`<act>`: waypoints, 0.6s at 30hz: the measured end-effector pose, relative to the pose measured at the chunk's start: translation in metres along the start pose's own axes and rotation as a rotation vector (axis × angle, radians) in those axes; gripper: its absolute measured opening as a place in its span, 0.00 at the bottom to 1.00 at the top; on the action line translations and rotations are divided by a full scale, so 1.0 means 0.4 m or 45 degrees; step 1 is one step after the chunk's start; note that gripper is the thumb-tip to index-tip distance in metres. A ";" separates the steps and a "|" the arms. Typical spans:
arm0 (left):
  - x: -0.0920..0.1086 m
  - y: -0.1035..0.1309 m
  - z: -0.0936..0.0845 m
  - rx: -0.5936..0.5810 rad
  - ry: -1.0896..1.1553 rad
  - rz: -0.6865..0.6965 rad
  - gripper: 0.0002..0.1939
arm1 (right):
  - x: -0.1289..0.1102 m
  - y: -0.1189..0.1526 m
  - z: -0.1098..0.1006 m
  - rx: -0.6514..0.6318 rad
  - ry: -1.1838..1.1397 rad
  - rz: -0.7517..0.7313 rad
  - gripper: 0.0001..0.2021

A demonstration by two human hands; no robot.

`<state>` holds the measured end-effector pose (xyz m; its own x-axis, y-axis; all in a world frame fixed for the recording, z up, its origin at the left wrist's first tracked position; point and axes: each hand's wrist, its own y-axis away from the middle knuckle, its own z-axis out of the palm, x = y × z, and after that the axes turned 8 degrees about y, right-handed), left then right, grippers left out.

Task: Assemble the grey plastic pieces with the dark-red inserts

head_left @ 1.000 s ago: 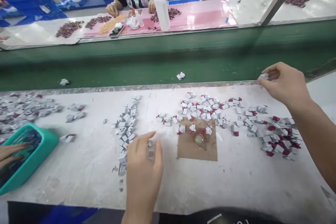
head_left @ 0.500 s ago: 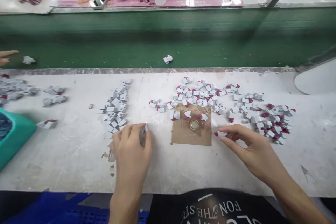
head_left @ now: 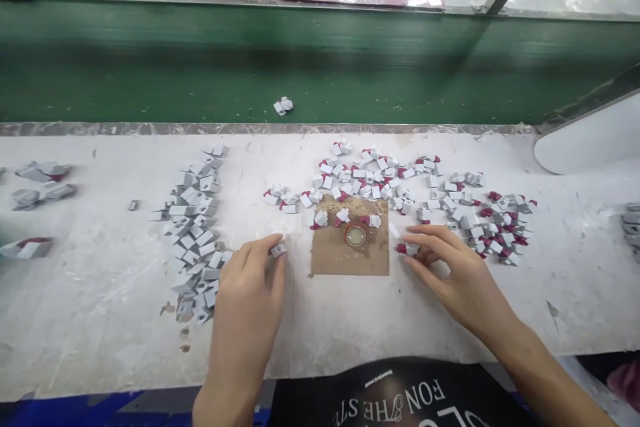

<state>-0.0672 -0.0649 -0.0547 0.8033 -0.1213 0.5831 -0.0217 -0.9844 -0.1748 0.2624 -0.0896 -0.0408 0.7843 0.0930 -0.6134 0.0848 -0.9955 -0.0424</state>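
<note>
My left hand (head_left: 250, 287) pinches a small light-grey plastic piece (head_left: 279, 249) between thumb and index finger, just right of a long pile of similar grey pieces (head_left: 195, 233). Across from it, my right hand (head_left: 450, 267) has a small grey piece with a dark-red end (head_left: 407, 249) at its fingertips, close to the table. Between the hands lies a brown cardboard square (head_left: 350, 263). It bears a round dish with a beaded rim (head_left: 356, 235) and a few red-and-grey pieces (head_left: 343, 215).
Red-and-grey pieces (head_left: 370, 175) are heaped behind the cardboard, and more (head_left: 500, 227) lie to its right. A white strip (head_left: 394, 231) is beside the cardboard. Beyond the table runs a green belt (head_left: 175, 67) carrying a small white piece (head_left: 283, 105). A white curved object (head_left: 590, 133) stands at right.
The view has shifted, so the table's contents appear further left. My left hand has moved slightly right, away from the grey pile, with its piece. My right hand stays beside the cardboard.
</note>
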 end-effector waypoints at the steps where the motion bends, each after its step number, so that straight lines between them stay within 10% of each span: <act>1: 0.005 0.001 -0.003 0.007 0.018 -0.021 0.12 | 0.005 -0.002 -0.004 -0.019 0.003 -0.034 0.13; 8: 0.048 0.002 -0.026 0.063 0.237 -0.192 0.08 | 0.038 -0.020 -0.032 -0.099 0.004 -0.243 0.14; 18: 0.096 -0.016 0.009 0.011 0.930 -0.464 0.08 | -0.069 -0.063 0.019 -0.037 -0.634 0.200 0.08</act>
<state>-0.0343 -0.0626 -0.0341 0.1687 0.1504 0.9741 0.1731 -0.9775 0.1209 0.2341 -0.0673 -0.0288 0.4021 -0.0847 -0.9117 0.0120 -0.9951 0.0978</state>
